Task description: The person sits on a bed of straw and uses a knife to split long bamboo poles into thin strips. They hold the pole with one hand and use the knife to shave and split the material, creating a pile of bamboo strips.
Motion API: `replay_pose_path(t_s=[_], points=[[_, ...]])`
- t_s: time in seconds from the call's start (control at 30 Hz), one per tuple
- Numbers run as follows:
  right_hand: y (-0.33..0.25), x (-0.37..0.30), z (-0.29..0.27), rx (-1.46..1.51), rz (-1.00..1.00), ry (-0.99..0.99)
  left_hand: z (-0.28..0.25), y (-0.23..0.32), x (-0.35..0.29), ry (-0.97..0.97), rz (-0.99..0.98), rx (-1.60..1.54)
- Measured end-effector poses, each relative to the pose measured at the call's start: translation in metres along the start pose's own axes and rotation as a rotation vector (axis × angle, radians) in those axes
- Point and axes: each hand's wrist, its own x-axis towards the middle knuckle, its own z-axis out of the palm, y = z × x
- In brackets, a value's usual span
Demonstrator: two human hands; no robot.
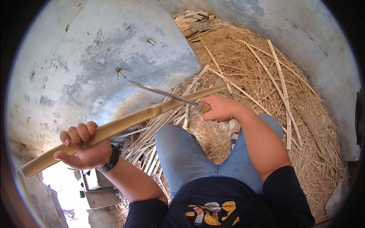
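A long split bamboo pole [131, 118] slants across my front, from the near left up to the far right. My left hand [86, 148], with a dark watch [111, 157] on its wrist, is closed round the pole near its left end, fingers curled over the upper edge. My right hand [220, 108] is closed round the wooden handle of a long, narrow-bladed knife [163, 93]. The blade points up and left and crosses over the pole just right of a node. Whether its edge touches the bamboo I cannot tell.
Straw-like bamboo shavings [304, 167] cover the floor, with several long pale strips [279, 79] lying on them at the right. Thinner strips [150, 152] are heaped by my left knee. Weathered blue-grey walls [110, 57] curve round, with bricks [197, 17] at the far corner.
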Motion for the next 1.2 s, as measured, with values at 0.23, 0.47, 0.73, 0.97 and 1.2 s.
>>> replay_pose_path(t_s=[0.23,0.47,0.73,0.97,1.2], points=[[-0.013,-0.003,0.018,0.094,-0.112,-0.194,0.007,-0.027,-0.009,0.263,0.037,0.182],[-0.004,0.008,0.023,0.017,-0.064,0.043,0.009,-0.019,-0.002,0.355,0.095,0.218],[-0.011,0.01,0.012,0.059,0.017,0.12,0.008,-0.007,-0.001,0.263,0.111,0.184],[0.0,0.021,0.024,-0.108,-0.206,0.056,0.015,-0.024,-0.004,0.32,0.117,0.25],[0.006,0.025,0.052,-0.26,-0.404,0.4,0.019,-0.034,0.001,0.384,0.191,0.283]])
